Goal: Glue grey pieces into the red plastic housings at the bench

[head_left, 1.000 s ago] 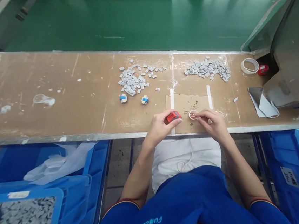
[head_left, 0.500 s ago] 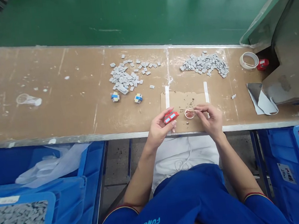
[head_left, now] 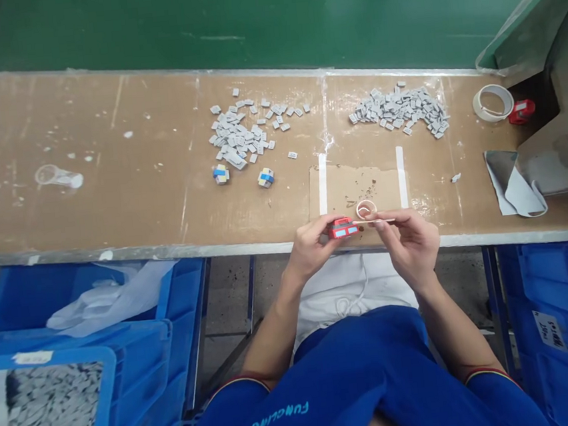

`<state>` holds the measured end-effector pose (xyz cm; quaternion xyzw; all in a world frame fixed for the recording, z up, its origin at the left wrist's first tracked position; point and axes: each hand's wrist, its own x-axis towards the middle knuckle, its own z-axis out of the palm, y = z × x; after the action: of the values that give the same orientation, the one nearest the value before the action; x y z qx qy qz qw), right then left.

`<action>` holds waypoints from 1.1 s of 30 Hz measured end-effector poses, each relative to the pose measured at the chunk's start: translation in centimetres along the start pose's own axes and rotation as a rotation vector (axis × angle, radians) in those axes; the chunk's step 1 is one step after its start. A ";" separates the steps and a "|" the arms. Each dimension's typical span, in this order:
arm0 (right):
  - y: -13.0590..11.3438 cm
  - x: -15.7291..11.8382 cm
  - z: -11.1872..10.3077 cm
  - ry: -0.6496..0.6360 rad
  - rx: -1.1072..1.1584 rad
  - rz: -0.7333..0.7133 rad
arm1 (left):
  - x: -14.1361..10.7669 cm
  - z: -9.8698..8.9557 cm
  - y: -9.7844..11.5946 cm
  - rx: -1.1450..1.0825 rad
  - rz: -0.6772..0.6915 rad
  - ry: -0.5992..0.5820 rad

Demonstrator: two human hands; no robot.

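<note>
My left hand (head_left: 311, 248) grips a small red block with blue patches (head_left: 343, 229) between fingers and thumb. My right hand (head_left: 410, 242) pinches a thin white stick (head_left: 374, 221), whose tip reaches the red block. Just above the stick, a small clear ring-shaped dish (head_left: 367, 209) with a pale rim sits on a cardboard sheet (head_left: 352, 190). The cardboard is speckled with dark bits and lies between two white tape strips, and my hands cover its near edge.
On the brown bench (head_left: 113, 216) lie two heaps of small grey pieces (head_left: 399, 111) and two taped blocks (head_left: 220, 173). A tape roll (head_left: 493, 102), a red object (head_left: 522, 112) and a grey sheet (head_left: 515, 184) are to the right. Blue crates (head_left: 46, 410) stand below the bench.
Both hands have come closer together. The red block has turned, and the stick now reaches it instead of the ring-shaped dish. The view has shifted slightly.
</note>
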<state>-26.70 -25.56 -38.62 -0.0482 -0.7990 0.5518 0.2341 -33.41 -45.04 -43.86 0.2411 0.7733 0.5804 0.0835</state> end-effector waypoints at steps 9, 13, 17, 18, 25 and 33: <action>0.5 0.3 1.8 -0.108 -0.203 -0.102 | 0.4 -0.2 0.7 0.045 0.050 -0.030; 0.3 0.1 1.0 -0.089 -0.169 -0.080 | 0.4 -0.2 0.7 0.021 0.043 -0.031; 0.9 0.4 -0.4 0.036 -0.166 -0.045 | 0.2 -0.3 0.3 -0.028 0.028 -0.009; 1.2 0.5 -0.5 0.044 -0.185 -0.052 | 0.1 -0.4 0.1 -0.058 0.032 0.000; 3.1 2.4 -0.9 -0.182 -0.304 -0.153 | 0.1 -1.0 -0.4 -0.284 -0.050 0.044; 9.2 16.8 -5.1 -0.130 -0.757 0.025 | 0.0 -1.1 -0.4 -0.412 -0.103 0.034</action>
<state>-41.07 -12.02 -40.09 -0.1061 -0.9587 0.2223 0.1419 -33.97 -46.04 -43.93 0.1693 0.6509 0.7252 0.1475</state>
